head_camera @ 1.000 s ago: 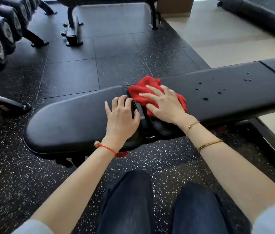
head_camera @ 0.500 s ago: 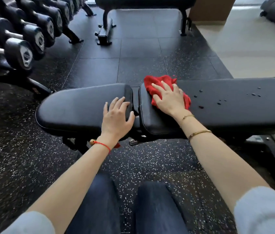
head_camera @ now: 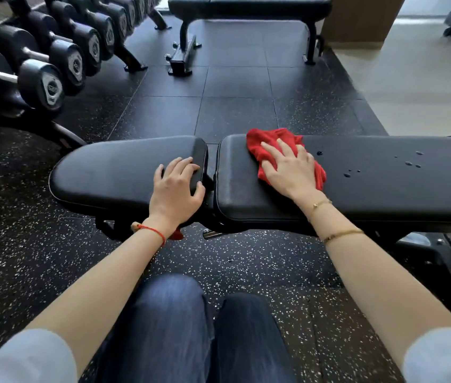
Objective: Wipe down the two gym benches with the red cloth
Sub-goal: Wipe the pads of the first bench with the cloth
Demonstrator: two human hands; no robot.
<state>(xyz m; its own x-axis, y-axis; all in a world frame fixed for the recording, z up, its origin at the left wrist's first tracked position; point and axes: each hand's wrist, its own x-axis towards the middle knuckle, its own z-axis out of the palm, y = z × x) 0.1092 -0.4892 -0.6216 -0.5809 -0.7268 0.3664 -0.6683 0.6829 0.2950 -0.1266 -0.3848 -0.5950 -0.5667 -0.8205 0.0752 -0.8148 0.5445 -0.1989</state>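
Wiping the near bench (head_camera: pixel 371 189), cloth at the left end of its long pad

The right hand (head_camera: pixel 290 170) presses the red cloth (head_camera: pixel 260 145) flat under straight fingers, just right of the gap between the pads; the left hand (head_camera: pixel 176 189) rests on the seat pad (head_camera: pixel 113 172), fingers loosely spread, gripping nothing. Water droplets (head_camera: pixel 409 163) lie further right of the cloth, so the next stroke probably sweeps that way. Against the earlier frame, the cloth sits slightly further right of the gap. The second bench (head_camera: pixel 249 4), beyond, looks untouched.
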